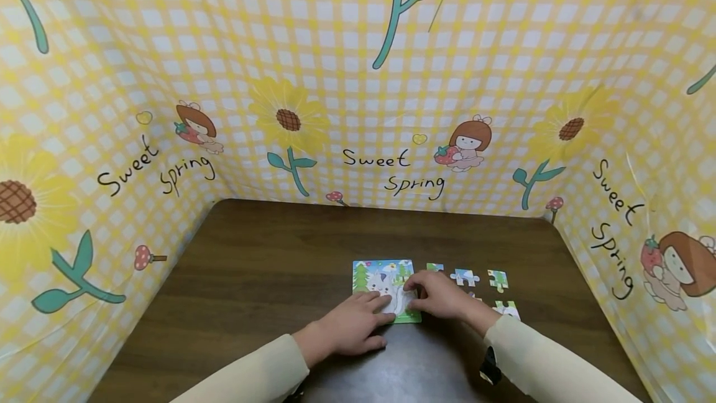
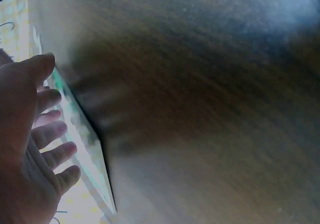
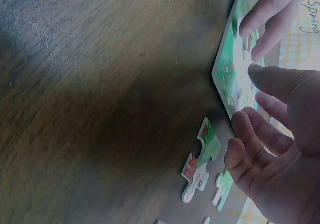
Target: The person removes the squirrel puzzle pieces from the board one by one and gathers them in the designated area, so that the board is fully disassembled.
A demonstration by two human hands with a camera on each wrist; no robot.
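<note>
A small square jigsaw puzzle [image 1: 363, 272] lies on the table, its picture showing a pale animal among green trees. My left hand [image 1: 355, 325] rests over its lower left part with fingers extended; in the left wrist view the fingers [image 2: 55, 131] spread along the puzzle's edge. At the puzzle's right side is my right hand [image 1: 439, 294], fingers bent, thumb and index fingertips right at the picture. From the right wrist view, the thumb [image 3: 272, 81] stands apart from the other fingers, and the puzzle surface shows between them. No separate piece shows in either hand.
Loose jigsaw pieces lie right of the puzzle, among them a blue-and-white one [image 1: 464, 277], a green one [image 1: 498, 280] and a partly covered one [image 1: 506, 310] near the right sleeve. The brown table [image 1: 268, 247] is enclosed by yellow checked cloth walls [image 1: 369, 104].
</note>
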